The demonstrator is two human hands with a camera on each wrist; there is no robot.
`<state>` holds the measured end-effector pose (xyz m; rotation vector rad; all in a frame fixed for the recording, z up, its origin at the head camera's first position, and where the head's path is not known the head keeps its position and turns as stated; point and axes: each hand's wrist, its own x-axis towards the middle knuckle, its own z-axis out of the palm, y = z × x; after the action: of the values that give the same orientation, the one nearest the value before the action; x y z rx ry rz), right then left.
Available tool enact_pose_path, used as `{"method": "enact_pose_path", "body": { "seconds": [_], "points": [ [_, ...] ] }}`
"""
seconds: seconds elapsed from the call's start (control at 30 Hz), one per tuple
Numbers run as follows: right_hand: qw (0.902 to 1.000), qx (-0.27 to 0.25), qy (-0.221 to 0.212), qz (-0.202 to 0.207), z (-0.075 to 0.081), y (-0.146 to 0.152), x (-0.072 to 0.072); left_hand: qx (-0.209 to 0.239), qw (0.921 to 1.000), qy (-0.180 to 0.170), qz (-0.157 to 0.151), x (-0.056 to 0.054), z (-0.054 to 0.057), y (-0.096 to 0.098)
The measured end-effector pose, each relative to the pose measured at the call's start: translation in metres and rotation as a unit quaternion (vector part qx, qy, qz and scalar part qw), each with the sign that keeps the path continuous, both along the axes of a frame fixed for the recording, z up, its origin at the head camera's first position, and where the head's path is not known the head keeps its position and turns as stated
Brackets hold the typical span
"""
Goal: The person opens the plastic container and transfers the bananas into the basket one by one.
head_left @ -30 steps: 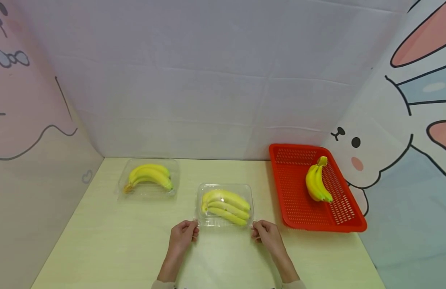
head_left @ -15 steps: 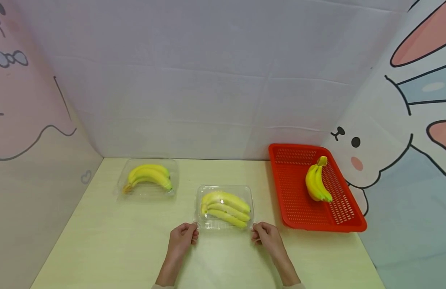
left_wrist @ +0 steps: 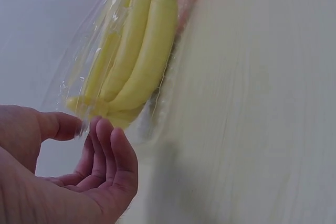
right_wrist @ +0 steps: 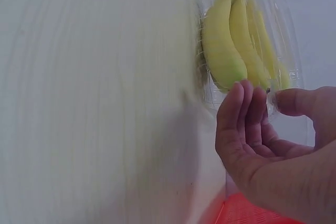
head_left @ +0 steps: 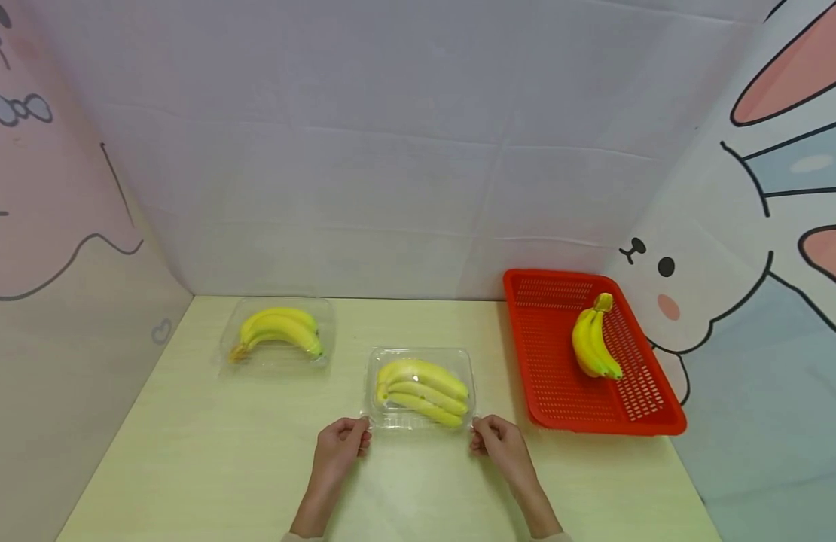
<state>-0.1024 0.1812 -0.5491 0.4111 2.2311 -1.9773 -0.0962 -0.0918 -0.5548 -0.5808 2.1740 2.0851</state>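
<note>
A clear plastic clamshell box (head_left: 418, 424) sits at the middle of the table with a bunch of yellow bananas (head_left: 423, 390) inside, seen through its lid. At its near left corner my left hand (head_left: 340, 449) pinches the rim between thumb and fingertips. My right hand (head_left: 502, 446) does the same at the near right corner. In the left wrist view, the left thumb and index finger meet at the box's edge beside the banana stems (left_wrist: 97, 104). In the right wrist view, the right fingertips (right_wrist: 247, 88) lie at the rim close to the green-tinged banana ends.
Another clear box (head_left: 265, 367) with bananas (head_left: 282, 328) lies at the back left. A red perforated basket (head_left: 517, 346) stands on the right, holding one banana bunch (head_left: 592, 343). White cloth (head_left: 391, 150) hangs behind the table; printed cartoon panels flank both sides.
Over the last second the middle box has shifted very slightly toward me, with both hands at its corners. In the last half second hardly anything has moved.
</note>
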Motion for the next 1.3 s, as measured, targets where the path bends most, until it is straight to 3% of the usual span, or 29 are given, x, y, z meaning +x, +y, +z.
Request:
{"method": "enact_pose_path", "body": {
  "seconds": [0.43, 0.73, 1.13, 1.3],
  "points": [
    [0.9946, 0.066, 0.080, -0.009, -0.001, 0.001, 0.003, -0.034, 0.9992, 0.019, 0.005, 0.001, 0.007, -0.002],
    [0.9887, 0.073, 0.131, -0.001, -0.001, 0.003, 0.004, -0.055, 0.9977, 0.035, 0.017, 0.001, 0.010, -0.004],
    [0.9864, 0.087, 0.138, 0.018, 0.004, 0.003, 0.004, -0.043, 0.9979, 0.049, 0.003, 0.002, 0.013, -0.005],
    [0.9883, 0.090, 0.121, 0.022, 0.007, 0.004, 0.002, -0.044, 0.9976, 0.054, 0.000, 0.001, 0.013, -0.005]
  ]
}}
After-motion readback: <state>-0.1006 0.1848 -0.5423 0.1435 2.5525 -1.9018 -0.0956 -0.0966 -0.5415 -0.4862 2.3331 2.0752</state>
